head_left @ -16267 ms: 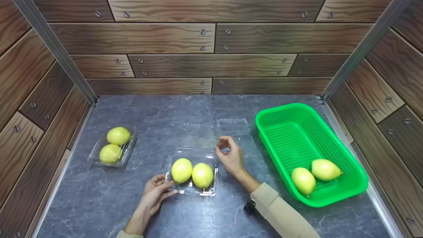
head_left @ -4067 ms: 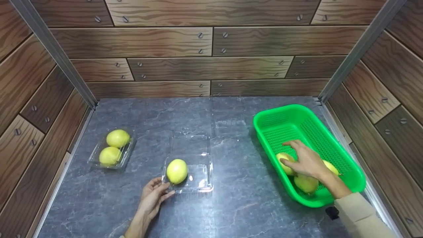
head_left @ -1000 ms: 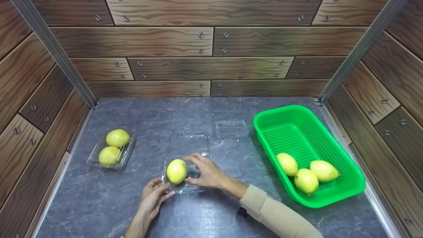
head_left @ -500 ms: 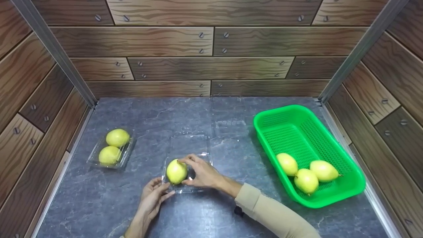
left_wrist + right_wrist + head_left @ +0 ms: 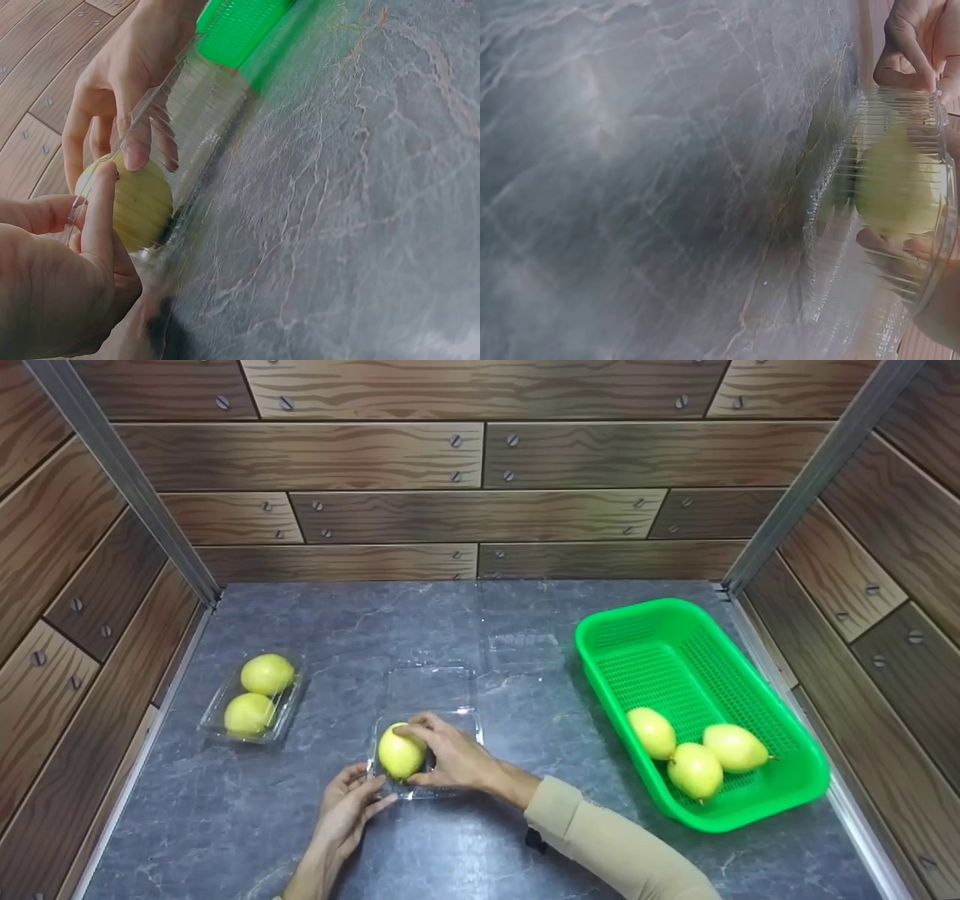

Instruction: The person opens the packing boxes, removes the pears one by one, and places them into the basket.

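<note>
One yellow pear (image 5: 394, 756) sat in the left half of a clear plastic tray (image 5: 480, 731), between six and seven o'clock of the head view, gripped by the curled right hand (image 5: 454, 754), while the left hand (image 5: 346, 804), near half past seven from the pear, pinched the tray's near left edge. At the tray's twelve o'clock its see-through lid (image 5: 431, 688) lay flat. A green basket (image 5: 652, 671) with three more pears (image 5: 695, 771) stood at three o'clock from the gripped one, and a clear pack (image 5: 281, 725) holding two yellow fruits (image 5: 250, 714) rested near ten o'clock
</note>
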Demonstrator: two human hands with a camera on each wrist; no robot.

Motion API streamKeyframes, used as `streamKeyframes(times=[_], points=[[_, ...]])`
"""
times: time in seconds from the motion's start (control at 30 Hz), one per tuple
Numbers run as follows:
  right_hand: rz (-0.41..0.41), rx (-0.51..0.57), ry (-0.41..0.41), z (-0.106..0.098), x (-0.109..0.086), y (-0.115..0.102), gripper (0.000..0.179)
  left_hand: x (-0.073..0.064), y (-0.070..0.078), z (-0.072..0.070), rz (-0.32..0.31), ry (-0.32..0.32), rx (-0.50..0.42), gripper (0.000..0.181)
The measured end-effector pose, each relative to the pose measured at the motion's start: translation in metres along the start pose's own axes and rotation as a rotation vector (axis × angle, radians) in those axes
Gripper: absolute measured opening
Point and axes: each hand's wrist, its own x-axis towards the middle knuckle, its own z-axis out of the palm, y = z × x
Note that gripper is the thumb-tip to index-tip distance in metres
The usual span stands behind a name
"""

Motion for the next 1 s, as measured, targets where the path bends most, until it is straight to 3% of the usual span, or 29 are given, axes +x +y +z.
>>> streamKeyframes(times=[0.5,1.0], points=[[0.027,-0.021,-0.063,0.007,0.007,-0.005,0.086,0.001,0.000,-0.001,-0.002,-0.002,0.008,0.045],[-0.035,-0.036,-0.068,0.016,0.016,-0.006,0.077,0.002,-0.001,-0.002,0.006,-0.003,-0.003,0.044]])
